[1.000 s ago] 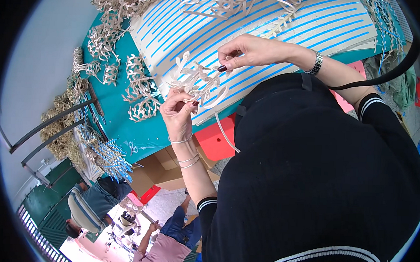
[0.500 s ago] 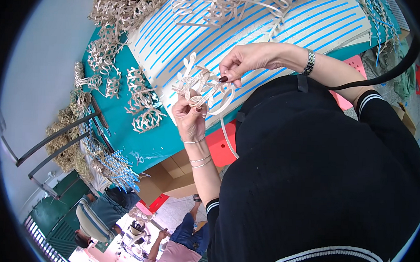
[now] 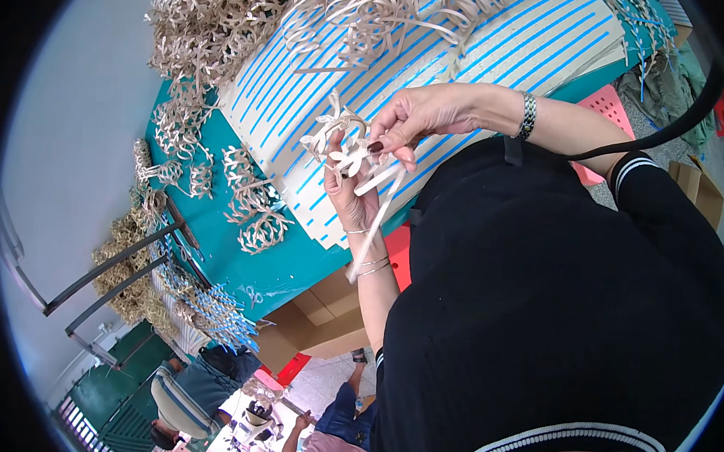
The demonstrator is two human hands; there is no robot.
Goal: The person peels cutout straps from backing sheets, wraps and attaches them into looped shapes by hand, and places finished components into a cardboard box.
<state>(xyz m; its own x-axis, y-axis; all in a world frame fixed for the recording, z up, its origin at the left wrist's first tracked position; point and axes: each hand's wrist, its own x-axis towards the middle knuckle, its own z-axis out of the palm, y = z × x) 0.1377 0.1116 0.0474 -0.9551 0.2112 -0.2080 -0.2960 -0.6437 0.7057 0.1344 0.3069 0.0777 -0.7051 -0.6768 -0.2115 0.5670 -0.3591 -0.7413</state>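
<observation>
A beige strap with leaf-shaped cut-outs (image 3: pixel 350 158) is bunched in loops between my two hands, over the near left part of the striped sheets. My left hand (image 3: pixel 349 201) holds the bunch from below, its fingers partly hidden behind the leaves. My right hand (image 3: pixel 431 116) pinches the strap between thumb and fingers at the bunch's right side. From there a plain, narrow end of the strap (image 3: pixel 369 241) hangs down in front of my left wrist.
Cream sheets with blue stripes (image 3: pixel 539 44) cover much of the green table (image 3: pixel 291 271). Coiled plain straps (image 3: pixel 371 20) lie at the far side, with a leafy heap (image 3: pixel 213 30) and leafy bundles (image 3: pixel 254 201) leftward. A cardboard box (image 3: pixel 317 321) stands below the edge. Two people sit at lower left.
The leafy bunch has turned over in my hands, and the plain end has swung across my left wrist. My left hand has shifted right. The whole view has moved slightly.
</observation>
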